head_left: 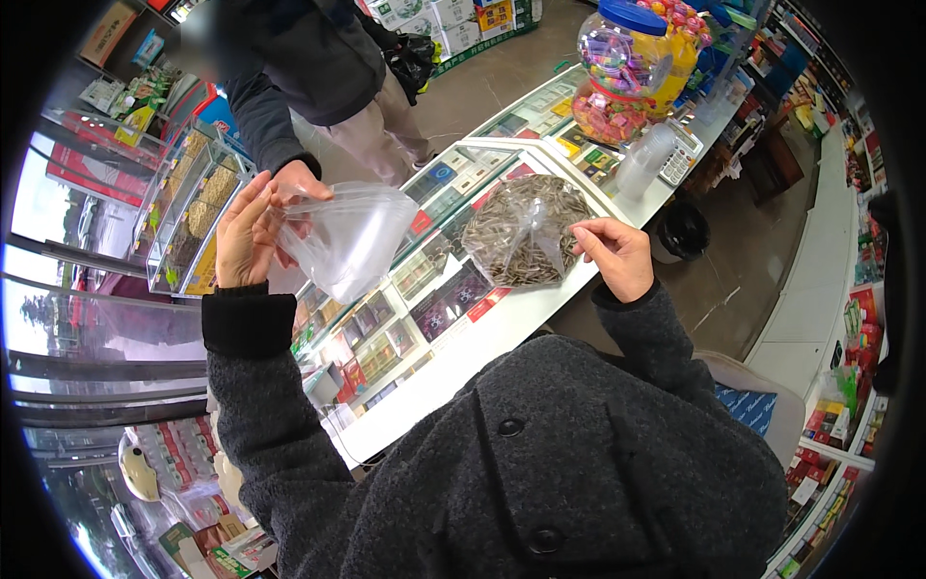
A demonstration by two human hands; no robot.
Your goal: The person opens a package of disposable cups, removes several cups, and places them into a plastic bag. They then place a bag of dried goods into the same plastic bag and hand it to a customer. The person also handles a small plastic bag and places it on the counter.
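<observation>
My left hand [246, 235] is raised at the left with its fingers at the rim of a clear plastic bag [354, 231], which shows nothing inside. A hand of another person [300, 179], in a dark sleeve, touches the same bag's upper edge. A clear bag of sunflower seeds [532, 239] rests on the glass-topped counter [427, 347]. Just right of it is my right hand [615, 253], thumb and forefinger close together near the bag's side; whether they pinch its film cannot be told.
Farther along the counter stand large candy jars [615, 79], a stack of plastic cups [645, 161] and a calculator [680, 152]. Clear bins of nuts or seeds [206, 203] are at the left. A black waste bin [681, 230] stands behind the counter, and the other person stands across it.
</observation>
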